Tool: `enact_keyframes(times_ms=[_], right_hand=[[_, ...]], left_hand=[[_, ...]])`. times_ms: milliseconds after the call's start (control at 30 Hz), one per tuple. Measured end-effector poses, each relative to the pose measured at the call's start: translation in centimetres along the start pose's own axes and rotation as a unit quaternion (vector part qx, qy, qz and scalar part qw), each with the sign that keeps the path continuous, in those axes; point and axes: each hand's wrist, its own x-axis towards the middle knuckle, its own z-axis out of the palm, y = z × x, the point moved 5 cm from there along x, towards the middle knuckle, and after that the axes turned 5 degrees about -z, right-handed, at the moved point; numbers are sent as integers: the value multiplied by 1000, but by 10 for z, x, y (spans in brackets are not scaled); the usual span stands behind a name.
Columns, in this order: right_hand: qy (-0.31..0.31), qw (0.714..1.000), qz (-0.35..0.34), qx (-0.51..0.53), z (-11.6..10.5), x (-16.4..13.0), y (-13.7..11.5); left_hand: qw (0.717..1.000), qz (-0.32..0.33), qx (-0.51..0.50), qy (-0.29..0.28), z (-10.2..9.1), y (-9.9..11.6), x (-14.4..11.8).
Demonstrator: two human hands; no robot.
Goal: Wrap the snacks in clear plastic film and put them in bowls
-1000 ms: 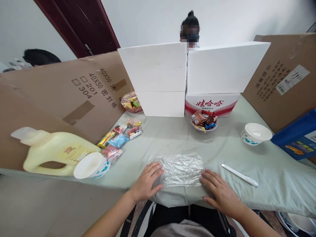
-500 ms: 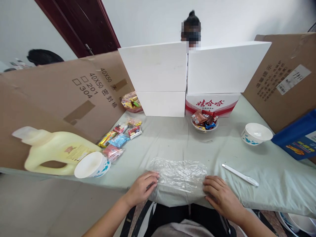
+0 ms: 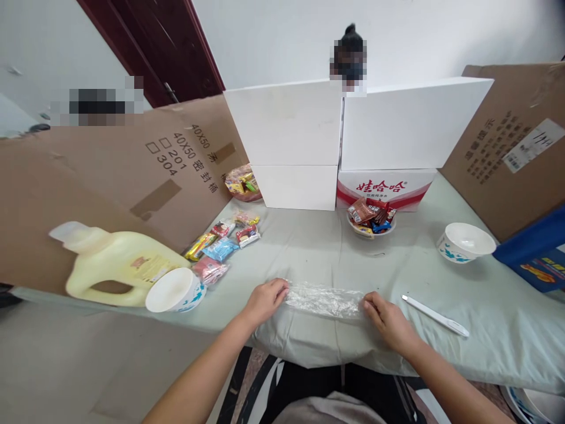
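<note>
A crinkled sheet of clear plastic film [image 3: 324, 300], folded into a narrow strip, lies on the cloth near the table's front edge. My left hand [image 3: 267, 299] pinches its left end, fingers and thumb together. At the opposite end my right hand [image 3: 389, 318] has its fingertips closed on the film. To the right of that hand lies a slim white stick-like tool [image 3: 435, 315], touched by neither hand.
At left are a pale yellow jug [image 3: 119, 259], a tipped paper bowl [image 3: 176, 291] and wrapped snacks [image 3: 220, 248]. White boxes [image 3: 286, 129] stand at the back behind a bowl of snacks [image 3: 371, 218]. Another paper bowl [image 3: 465, 241] and a blue container [image 3: 536, 253] are right. People are beyond.
The film has gone from a wider spread sheet to a narrower strip, its near edge moved away from me. Both hands have shifted slightly forward and closed on its ends.
</note>
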Motion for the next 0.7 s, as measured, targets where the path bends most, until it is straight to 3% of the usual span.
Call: enact_keyframes(times_ms=[133, 400, 567, 700], right_hand=[[20, 1000, 13, 14, 7, 9, 3], [73, 986, 13, -148, 14, 31, -1], [80, 977, 20, -197, 22, 33, 0], [144, 943, -67, -294, 21, 26, -16]], left_hand=[[998, -18, 59, -15, 6, 0, 9], [993, -42, 109, -7, 14, 1, 15], [985, -90, 144, 38, 8, -7, 16], [971, -126, 169, 115, -5, 4, 8]])
